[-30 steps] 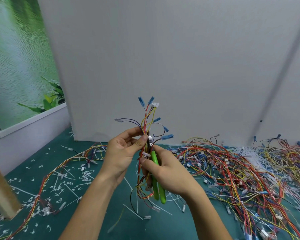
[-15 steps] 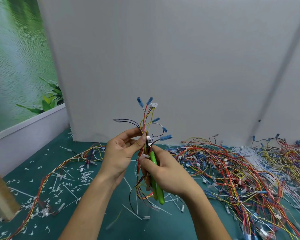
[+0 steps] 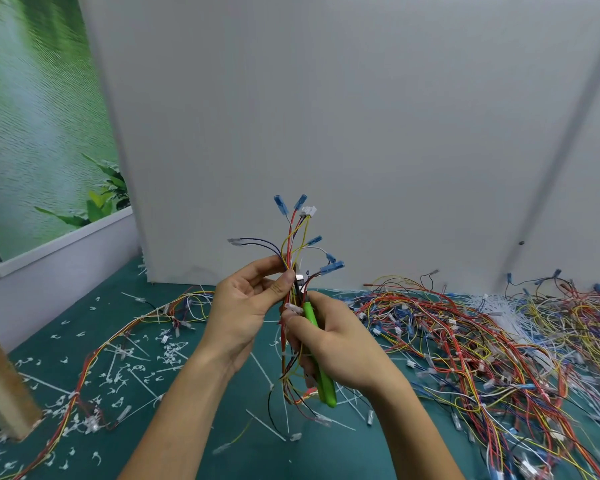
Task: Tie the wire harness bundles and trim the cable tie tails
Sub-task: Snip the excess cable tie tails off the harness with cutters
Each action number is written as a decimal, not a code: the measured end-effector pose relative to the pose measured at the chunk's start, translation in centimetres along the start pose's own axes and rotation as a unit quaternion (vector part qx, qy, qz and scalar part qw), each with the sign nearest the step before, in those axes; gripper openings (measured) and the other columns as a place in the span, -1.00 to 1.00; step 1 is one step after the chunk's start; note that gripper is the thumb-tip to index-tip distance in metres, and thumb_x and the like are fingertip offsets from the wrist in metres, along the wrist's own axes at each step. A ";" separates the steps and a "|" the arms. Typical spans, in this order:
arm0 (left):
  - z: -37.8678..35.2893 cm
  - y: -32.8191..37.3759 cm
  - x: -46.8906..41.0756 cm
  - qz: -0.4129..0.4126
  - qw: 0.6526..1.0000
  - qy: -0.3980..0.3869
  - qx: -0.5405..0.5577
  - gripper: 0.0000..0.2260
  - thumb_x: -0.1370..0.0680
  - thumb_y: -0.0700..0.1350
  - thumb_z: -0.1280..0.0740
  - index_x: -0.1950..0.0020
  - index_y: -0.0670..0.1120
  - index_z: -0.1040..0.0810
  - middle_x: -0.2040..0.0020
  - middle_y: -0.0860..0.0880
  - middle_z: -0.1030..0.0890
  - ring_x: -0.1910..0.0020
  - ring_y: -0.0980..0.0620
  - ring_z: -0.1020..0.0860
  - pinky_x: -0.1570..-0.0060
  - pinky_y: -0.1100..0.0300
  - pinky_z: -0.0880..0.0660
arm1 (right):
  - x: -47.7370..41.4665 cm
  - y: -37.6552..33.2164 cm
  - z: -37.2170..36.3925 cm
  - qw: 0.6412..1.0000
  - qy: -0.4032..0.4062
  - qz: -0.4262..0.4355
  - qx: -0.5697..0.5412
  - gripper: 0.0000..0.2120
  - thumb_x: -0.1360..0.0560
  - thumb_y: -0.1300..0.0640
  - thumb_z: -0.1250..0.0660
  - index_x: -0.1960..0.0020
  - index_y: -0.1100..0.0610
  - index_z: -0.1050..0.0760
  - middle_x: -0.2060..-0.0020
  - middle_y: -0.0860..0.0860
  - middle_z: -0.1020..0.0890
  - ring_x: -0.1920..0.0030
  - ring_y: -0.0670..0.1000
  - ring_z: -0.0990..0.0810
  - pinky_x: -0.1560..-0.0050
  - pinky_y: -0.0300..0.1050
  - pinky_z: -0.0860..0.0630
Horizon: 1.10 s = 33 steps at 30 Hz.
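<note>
This looks like a hand-assembly bench in a small wiring workshop. On its right side, the green mat (image 3: 291,462) in front of me is buried under a heap of coloured wires (image 3: 465,341) with blue and white plugs, and a sheaf of uncut white cable ties (image 3: 499,306) lies among them. Snipped tie tails (image 3: 118,375) litter the left side around a long harness (image 3: 94,355). My left hand (image 3: 246,306) holds one bundle (image 3: 293,233) upright, and my right hand (image 3: 333,341) grips green-handled cutters (image 3: 323,382). A plain white board (image 3: 326,116) closes off the back, with a leafy printed poster (image 3: 32,133) and a wooden post (image 3: 0,386) to the left.
</note>
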<state>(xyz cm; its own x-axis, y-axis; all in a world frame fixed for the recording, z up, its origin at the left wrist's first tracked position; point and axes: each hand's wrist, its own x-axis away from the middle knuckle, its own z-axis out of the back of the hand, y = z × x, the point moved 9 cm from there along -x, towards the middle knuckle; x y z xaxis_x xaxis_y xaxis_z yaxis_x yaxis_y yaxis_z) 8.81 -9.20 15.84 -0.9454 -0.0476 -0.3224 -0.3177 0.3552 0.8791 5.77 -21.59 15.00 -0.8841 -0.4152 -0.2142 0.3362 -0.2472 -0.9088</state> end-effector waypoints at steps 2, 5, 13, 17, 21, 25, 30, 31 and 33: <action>-0.1 0.0 0.0 -0.001 1.000 -0.003 0.004 -0.67 -0.25 0.00 -0.58 0.00 0.05 -0.75 0.02 -0.05 -0.73 0.09 0.08 -0.66 0.08 0.29 -0.59 | 0.0 0.0 0.2 1.000 0.005 0.004 0.005 -0.80 -0.69 0.12 -0.26 -0.03 0.27 -0.41 0.29 0.11 -0.54 0.47 0.06 -0.51 0.47 -0.04 -0.53; -0.1 0.0 0.0 -0.002 1.000 -0.004 0.001 -0.67 -0.25 0.00 -0.58 0.00 0.07 -0.75 0.03 -0.04 -0.73 0.09 0.09 -0.67 0.08 0.30 -0.58 | -0.1 0.1 0.2 1.000 0.003 0.003 0.008 -0.81 -0.68 0.13 -0.26 -0.03 0.27 -0.42 0.28 0.12 -0.55 0.47 0.06 -0.52 0.47 -0.05 -0.54; 0.2 -0.3 -0.1 -0.001 1.000 0.001 -0.008 -0.67 -0.26 -0.01 -0.58 -0.02 0.03 -0.75 0.03 -0.06 -0.74 0.09 0.06 -0.66 0.07 0.30 -0.58 | -0.1 0.3 0.0 1.000 -0.008 -0.013 0.005 -0.83 -0.68 0.12 -0.25 -0.07 0.25 -0.43 0.26 0.12 -0.55 0.44 0.06 -0.52 0.42 -0.03 -0.58; 0.0 -0.3 -0.2 -0.003 1.000 -0.008 -0.002 -0.66 -0.26 0.00 -0.58 -0.03 0.05 -0.75 0.02 -0.04 -0.74 0.08 0.08 -0.66 0.06 0.30 -0.58 | 0.0 0.2 0.3 1.000 -0.008 -0.013 0.018 -0.83 -0.68 0.15 -0.25 -0.07 0.28 -0.42 0.28 0.08 -0.57 0.46 0.05 -0.52 0.47 -0.08 -0.55; 0.2 -0.5 -0.2 -0.004 1.000 -0.006 -0.011 -0.66 -0.27 0.01 -0.58 -0.03 0.05 -0.75 0.02 -0.06 -0.74 0.08 0.06 -0.67 0.06 0.29 -0.59 | 0.1 0.3 0.0 1.000 -0.016 -0.024 0.002 -0.82 -0.68 0.11 -0.25 -0.07 0.25 -0.42 0.30 0.01 -0.59 0.44 0.09 -0.57 0.38 0.03 -0.59; 0.3 -0.7 -0.3 -0.003 1.000 -0.006 -0.021 -0.65 -0.27 0.02 -0.59 -0.04 0.04 -0.75 0.05 -0.07 -0.74 0.11 0.04 -0.66 0.05 0.28 -0.59 | 0.0 0.5 -0.3 0.999 -0.028 -0.034 -0.018 -0.77 -0.69 0.06 -0.25 -0.08 0.25 -0.41 0.27 0.05 -0.60 0.39 0.15 -0.60 0.27 0.24 -0.63; 0.4 -0.6 -0.4 -0.010 1.000 -0.006 -0.024 -0.66 -0.27 0.02 -0.59 -0.04 0.07 -0.75 0.04 -0.06 -0.74 0.11 0.07 -0.67 0.05 0.29 -0.58 | 0.1 0.5 -0.2 0.999 -0.026 -0.030 -0.004 -0.83 -0.69 0.12 -0.23 -0.05 0.25 -0.39 0.30 0.02 -0.58 0.44 0.07 -0.56 0.37 0.08 -0.60; 0.4 -0.6 -0.4 -0.012 1.000 -0.006 -0.024 -0.66 -0.28 0.02 -0.59 -0.04 0.07 -0.75 0.03 -0.06 -0.74 0.11 0.07 -0.67 0.05 0.29 -0.59 | 0.1 0.5 -0.2 0.999 -0.026 -0.028 -0.002 -0.83 -0.70 0.13 -0.22 -0.04 0.25 -0.39 0.31 0.00 -0.57 0.45 0.07 -0.56 0.37 0.08 -0.59; 0.5 -0.5 -0.4 -0.014 1.000 -0.006 -0.026 -0.65 -0.28 0.03 -0.59 -0.05 0.07 -0.74 0.03 -0.07 -0.74 0.09 0.06 -0.67 0.04 0.29 -0.59 | 0.1 0.3 -0.3 0.999 -0.029 -0.023 0.003 -0.83 -0.70 0.13 -0.22 -0.04 0.25 -0.39 0.33 -0.04 -0.58 0.45 0.07 -0.56 0.36 0.09 -0.59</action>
<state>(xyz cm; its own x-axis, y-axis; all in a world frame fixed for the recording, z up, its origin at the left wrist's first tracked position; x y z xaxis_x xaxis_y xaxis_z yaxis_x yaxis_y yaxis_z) 9.42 -8.86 15.33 -0.9350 -0.0452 -0.3518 -0.3484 0.3041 0.8867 5.69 -21.48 14.61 -0.8785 -0.4531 -0.1518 0.2983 -0.2718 -0.9150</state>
